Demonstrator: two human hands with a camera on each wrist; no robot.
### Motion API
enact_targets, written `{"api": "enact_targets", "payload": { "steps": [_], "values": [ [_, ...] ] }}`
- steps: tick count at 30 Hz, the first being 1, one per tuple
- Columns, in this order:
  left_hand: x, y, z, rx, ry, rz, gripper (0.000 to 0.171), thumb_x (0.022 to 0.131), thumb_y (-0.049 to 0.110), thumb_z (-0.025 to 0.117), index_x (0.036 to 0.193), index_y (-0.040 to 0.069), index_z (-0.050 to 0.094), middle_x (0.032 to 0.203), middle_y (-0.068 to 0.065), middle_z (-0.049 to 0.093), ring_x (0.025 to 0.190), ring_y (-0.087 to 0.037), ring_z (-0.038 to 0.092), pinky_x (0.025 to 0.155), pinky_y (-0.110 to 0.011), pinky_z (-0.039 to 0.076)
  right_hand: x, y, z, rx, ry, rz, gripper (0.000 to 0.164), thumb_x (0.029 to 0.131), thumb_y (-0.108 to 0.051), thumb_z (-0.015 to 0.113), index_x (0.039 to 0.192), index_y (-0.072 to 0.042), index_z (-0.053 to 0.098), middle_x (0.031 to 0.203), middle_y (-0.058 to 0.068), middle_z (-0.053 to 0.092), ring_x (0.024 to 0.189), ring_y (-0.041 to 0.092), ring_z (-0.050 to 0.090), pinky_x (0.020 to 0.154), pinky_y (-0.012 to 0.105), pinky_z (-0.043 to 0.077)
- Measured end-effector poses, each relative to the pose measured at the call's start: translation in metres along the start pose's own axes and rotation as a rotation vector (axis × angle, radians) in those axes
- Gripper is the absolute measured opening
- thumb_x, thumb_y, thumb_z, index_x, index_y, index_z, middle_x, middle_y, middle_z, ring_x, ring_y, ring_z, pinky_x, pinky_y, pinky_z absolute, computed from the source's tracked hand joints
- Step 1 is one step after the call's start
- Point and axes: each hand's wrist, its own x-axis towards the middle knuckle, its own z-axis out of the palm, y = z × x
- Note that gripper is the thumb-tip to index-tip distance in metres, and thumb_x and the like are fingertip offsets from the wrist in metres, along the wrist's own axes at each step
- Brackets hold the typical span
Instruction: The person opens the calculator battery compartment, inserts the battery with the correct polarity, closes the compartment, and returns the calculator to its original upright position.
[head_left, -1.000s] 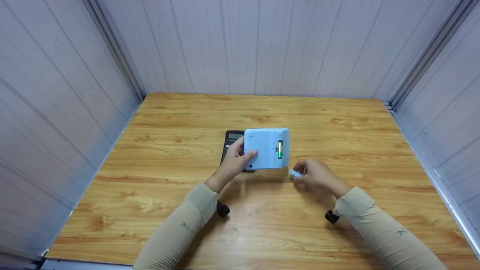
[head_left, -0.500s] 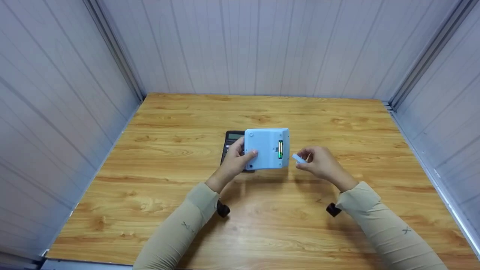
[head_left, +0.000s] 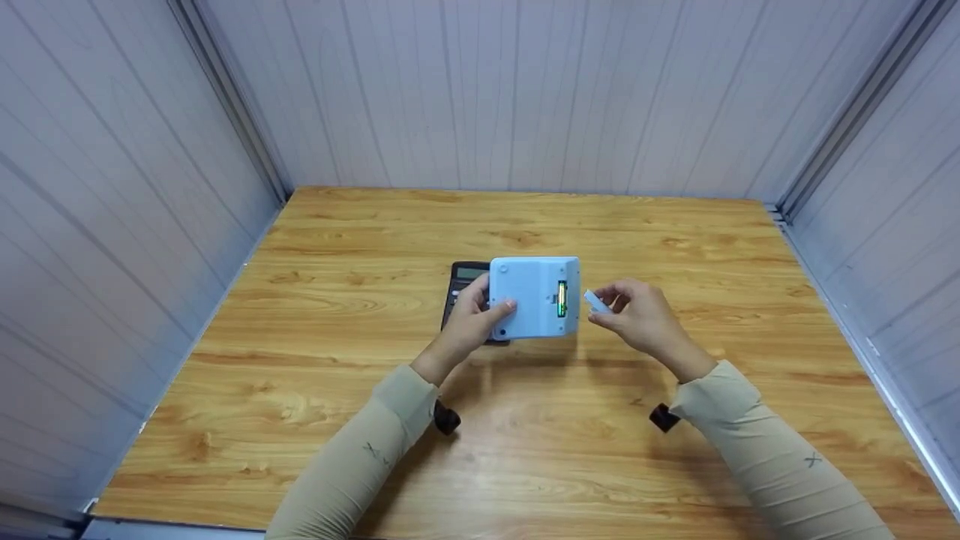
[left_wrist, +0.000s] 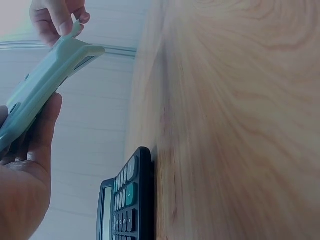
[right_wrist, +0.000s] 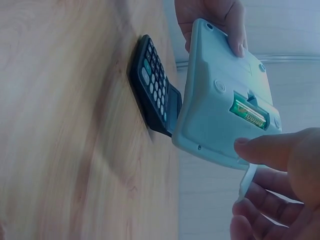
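My left hand (head_left: 466,324) grips a light blue calculator (head_left: 526,289) by its left side, thumb across the back, fingers behind. Its back faces up and toward me, tilted above the table; keys and display are hidden. A green battery (right_wrist: 249,114) lies in the uncovered battery slot near the right edge. Just right of that edge, my right hand (head_left: 646,319) pinches a small light blue battery cover (head_left: 597,301) between thumb and fingers. In the right wrist view, the cover (right_wrist: 247,181) is seen edge-on, close by the calculator's edge.
A black calculator (left_wrist: 142,195) lies keys up on the wooden table (head_left: 337,337), partly hidden behind the left hand and the blue calculator. Pale panelled walls (head_left: 480,90) enclose the table at the back and both sides. A dark wrist-camera piece (head_left: 664,418) hangs below the right sleeve.
My right hand has risen with the battery cover, from below the blue calculator's lower right corner to beside the battery slot. The left hand and the calculator stay almost still.
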Motion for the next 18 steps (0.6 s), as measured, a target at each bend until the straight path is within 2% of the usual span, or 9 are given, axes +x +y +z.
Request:
{"api": "enact_targets", "payload": {
  "steps": [9,13,18],
  "values": [
    [0.001,-0.001,0.001,0.007,0.007,0.0,0.051,0.11,0.015,0.064,0.159,0.009,0.049,0.147,-0.016,0.066,0.134,-0.033,0.068,0.105,-0.05,0.062,-0.002,-0.004,0.005,0.086,0.108,-0.053,0.029,0.093,-0.006,0.085,0.119,0.003,0.077,0.108,0.018,0.074,0.094,0.026,0.066,0.075,0.023,0.053],
    [0.002,0.0,0.002,-0.007,0.003,0.006,0.052,0.11,0.013,0.064,0.159,0.008,0.048,0.146,-0.017,0.066,0.134,-0.034,0.069,0.104,-0.051,0.062,-0.001,-0.004,0.01,0.168,0.121,-0.054,0.029,0.092,-0.005,0.086,0.119,0.002,0.079,0.106,0.019,0.073,0.091,0.023,0.064,0.073,0.02,0.053],
    [0.002,0.0,0.003,-0.008,0.0,0.003,0.053,0.109,0.014,0.064,0.16,0.008,0.048,0.147,-0.017,0.066,0.133,-0.033,0.069,0.104,-0.051,0.062,0.001,-0.007,0.016,0.252,0.098,-0.017,0.03,0.093,-0.008,0.086,0.121,0.001,0.079,0.108,0.018,0.073,0.092,0.02,0.061,0.076,0.021,0.053]
  ]
}}
